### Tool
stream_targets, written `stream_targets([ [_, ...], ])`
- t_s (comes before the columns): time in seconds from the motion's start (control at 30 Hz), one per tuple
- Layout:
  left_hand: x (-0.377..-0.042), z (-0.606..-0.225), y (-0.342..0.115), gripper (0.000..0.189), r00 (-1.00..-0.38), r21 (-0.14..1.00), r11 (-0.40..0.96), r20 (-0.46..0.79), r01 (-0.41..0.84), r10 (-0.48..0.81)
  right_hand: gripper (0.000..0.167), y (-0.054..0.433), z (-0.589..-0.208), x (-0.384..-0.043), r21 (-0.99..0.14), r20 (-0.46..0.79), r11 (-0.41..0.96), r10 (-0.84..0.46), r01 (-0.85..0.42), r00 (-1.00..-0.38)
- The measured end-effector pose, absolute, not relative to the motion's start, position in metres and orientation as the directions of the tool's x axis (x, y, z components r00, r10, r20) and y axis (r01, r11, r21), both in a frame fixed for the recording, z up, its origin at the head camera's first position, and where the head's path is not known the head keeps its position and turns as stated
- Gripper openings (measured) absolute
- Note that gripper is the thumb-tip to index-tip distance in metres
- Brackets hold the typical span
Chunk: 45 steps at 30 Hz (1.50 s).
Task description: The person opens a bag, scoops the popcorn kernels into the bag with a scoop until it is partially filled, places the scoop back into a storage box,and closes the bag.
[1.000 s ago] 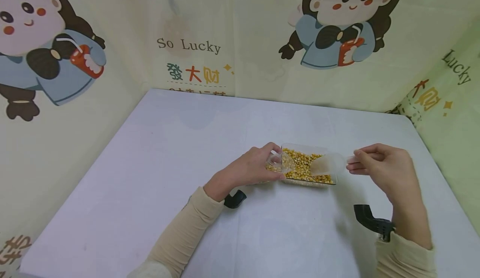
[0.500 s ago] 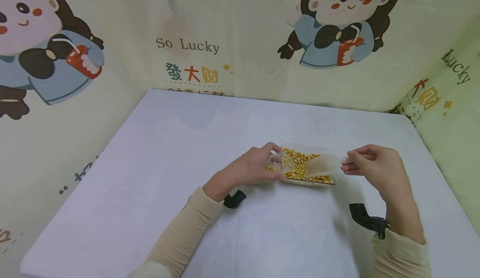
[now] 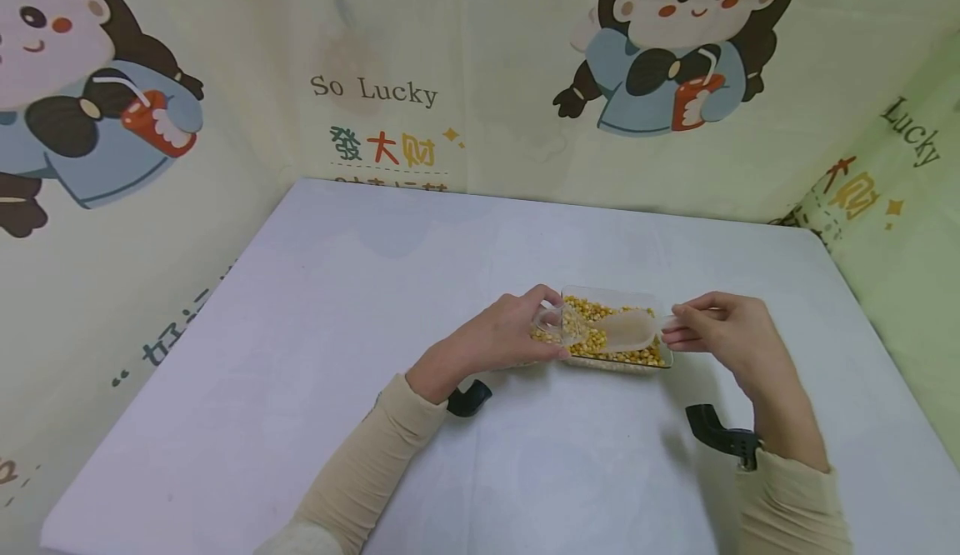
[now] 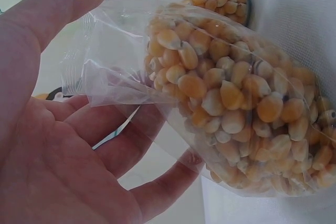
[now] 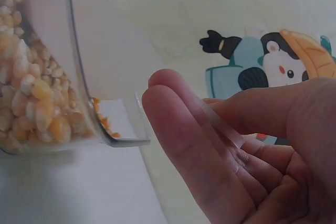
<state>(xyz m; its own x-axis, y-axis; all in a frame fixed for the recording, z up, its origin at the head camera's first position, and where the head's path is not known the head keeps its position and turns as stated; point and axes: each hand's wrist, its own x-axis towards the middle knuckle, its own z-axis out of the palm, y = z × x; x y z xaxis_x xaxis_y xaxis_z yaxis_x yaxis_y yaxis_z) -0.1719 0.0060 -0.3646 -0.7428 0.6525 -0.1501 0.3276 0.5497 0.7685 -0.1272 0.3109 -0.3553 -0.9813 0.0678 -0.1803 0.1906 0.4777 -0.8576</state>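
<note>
My left hand (image 3: pixel 498 330) holds a clear plastic bag (image 4: pixel 113 56) of yellow corn kernels (image 4: pixel 247 103) by its upper part, thumb on one side and fingers on the other. The filled part of the bag rests low beside a clear rectangular box (image 3: pixel 622 295). Corn kernels also fill the bottom of that box. Between thumb and fingers, my right hand (image 3: pixel 738 334) pinches the handle of a translucent white scoop (image 3: pixel 628 330). The scoop's blade lies over the kernels inside the box, pointing left toward the bag's mouth. Part of the handle is hidden by the fingers.
The white table (image 3: pixel 375 305) stands against fabric walls (image 3: pixel 510 63) printed with cartoon figures and lettering. A black camera mount (image 3: pixel 722 434) sits at the right wrist, and another black mount (image 3: pixel 470 398) at the left wrist.
My right hand has moved left with the scoop, whose blade has slid farther across the box and tilted flatter. My left hand and the bag have stayed in place.
</note>
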Motion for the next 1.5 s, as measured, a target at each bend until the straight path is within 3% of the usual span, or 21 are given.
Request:
stream_targets([
  [1.0,-0.172,-0.362,0.004,0.060,-0.744,0.757,0.562,-0.154,0.334,0.650,0.045,0.311,-0.375,-0.135,-0.944,-0.194,0.283,-0.054,0.171,-0.979],
  [1.3,-0.172,-0.363,0.002,0.062,-0.740,0.759,0.561,-0.161,0.331,0.654,0.041,0.319,-0.380,-0.135,-0.984,-0.177,0.034,-0.101,0.174,-0.979],
  [1.5,-0.171,-0.363,0.000,0.061,-0.735,0.760,0.554,-0.153,0.340,0.661,0.028,0.323,-0.384,-0.135,-0.984,-0.165,-0.046,-0.107,0.171,-0.980],
])
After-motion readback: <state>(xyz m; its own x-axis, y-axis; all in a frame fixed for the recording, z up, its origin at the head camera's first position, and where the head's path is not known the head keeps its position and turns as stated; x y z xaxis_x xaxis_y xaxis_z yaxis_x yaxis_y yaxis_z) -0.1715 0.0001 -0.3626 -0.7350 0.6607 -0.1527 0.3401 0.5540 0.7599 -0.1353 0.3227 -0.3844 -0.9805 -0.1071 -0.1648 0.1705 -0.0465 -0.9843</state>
